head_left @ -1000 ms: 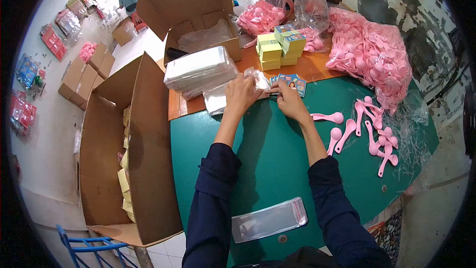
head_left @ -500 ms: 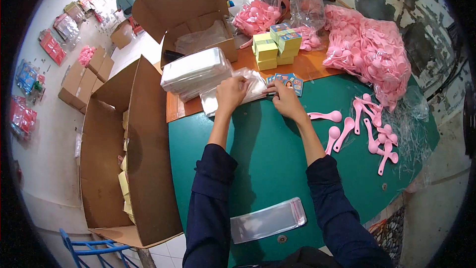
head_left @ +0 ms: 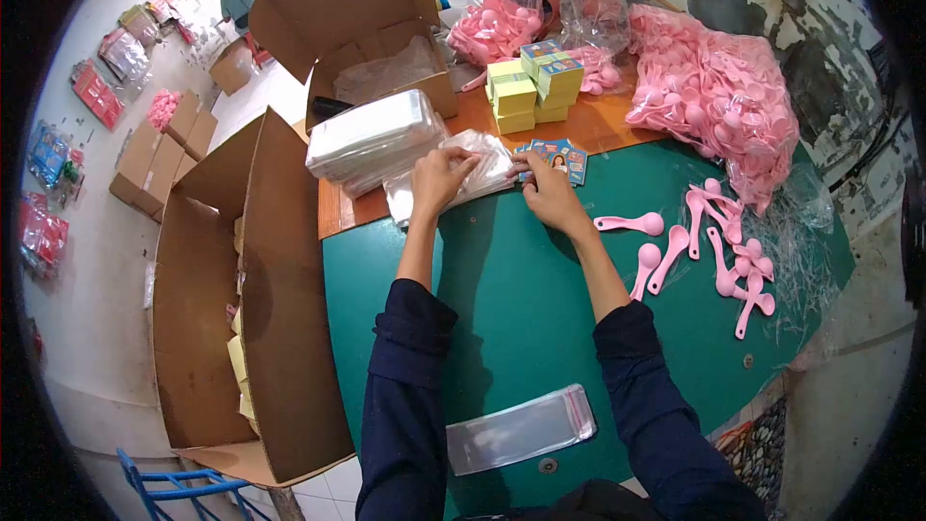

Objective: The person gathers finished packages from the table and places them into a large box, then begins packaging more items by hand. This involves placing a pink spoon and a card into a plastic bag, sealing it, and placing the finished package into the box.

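My left hand (head_left: pixel 439 179) is over a loose pile of clear plastic bags (head_left: pixel 482 150), its thumb and fingers pinched together on the film of one bag. My right hand (head_left: pixel 554 195) lies at the left edge of a fanned group of small blue printed cards (head_left: pixel 576 164). Its fingers are bent and close together, and what is between their tips I cannot make out. Right of that hand, several pink plastic measuring spoons (head_left: pixel 632 223) are scattered on the green table top (head_left: pixel 540 328). A flat stack of clear bags (head_left: pixel 526 429) lies near the front edge.
A tall stack of bags (head_left: pixel 371 140) stands at the left back, before an open carton (head_left: pixel 386 72). Yellow-sided card stacks (head_left: pixel 511 96) and a big bag of pink spoons (head_left: pixel 714 96) are behind. A deep cardboard box (head_left: pixel 289 328) adjoins the table's left side.
My left hand has shifted slightly left and down, with its fingers still pinched over the bags. My right hand has moved a little, its fingers drawn closer together by the cards.
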### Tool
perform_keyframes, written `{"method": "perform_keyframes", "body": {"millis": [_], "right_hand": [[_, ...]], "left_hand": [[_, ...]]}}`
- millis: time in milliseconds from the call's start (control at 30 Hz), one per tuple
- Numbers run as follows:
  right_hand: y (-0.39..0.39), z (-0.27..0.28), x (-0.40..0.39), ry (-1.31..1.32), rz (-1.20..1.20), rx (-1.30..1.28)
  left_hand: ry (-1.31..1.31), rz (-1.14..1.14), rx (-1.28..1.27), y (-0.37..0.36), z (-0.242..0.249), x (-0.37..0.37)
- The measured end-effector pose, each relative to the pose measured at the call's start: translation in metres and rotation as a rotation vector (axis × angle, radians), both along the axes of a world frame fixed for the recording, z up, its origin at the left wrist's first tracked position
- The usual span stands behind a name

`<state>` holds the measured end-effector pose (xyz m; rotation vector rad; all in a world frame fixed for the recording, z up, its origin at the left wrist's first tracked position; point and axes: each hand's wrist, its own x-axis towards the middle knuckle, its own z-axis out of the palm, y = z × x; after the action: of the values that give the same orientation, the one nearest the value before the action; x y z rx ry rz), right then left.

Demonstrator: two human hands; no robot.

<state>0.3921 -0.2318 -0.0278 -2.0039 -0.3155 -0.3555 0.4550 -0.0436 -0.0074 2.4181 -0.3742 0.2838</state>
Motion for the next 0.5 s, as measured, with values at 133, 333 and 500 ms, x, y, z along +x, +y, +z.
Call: {"method": "perform_keyframes", "body": {"millis": [133,333,500], "right_hand": [[0.0034,0.0051,-0.0030,-0.016,0.011,-0.025],[0.0073,0.0064,-0.0041,-0.092,0.002,-0.075],[0.0086,0.0093,-0.0059,-0.056,-0.005,-0.060]], "left_hand": [[-0.025,0.000,-0.005,0.0007,-0.0026,0.0010],[0.016,0.007,-0.016,0.0014,-0.0023,0.0024],[-0.056,0.023,-0.034,0.0008,-0.0076,0.0024]]}}
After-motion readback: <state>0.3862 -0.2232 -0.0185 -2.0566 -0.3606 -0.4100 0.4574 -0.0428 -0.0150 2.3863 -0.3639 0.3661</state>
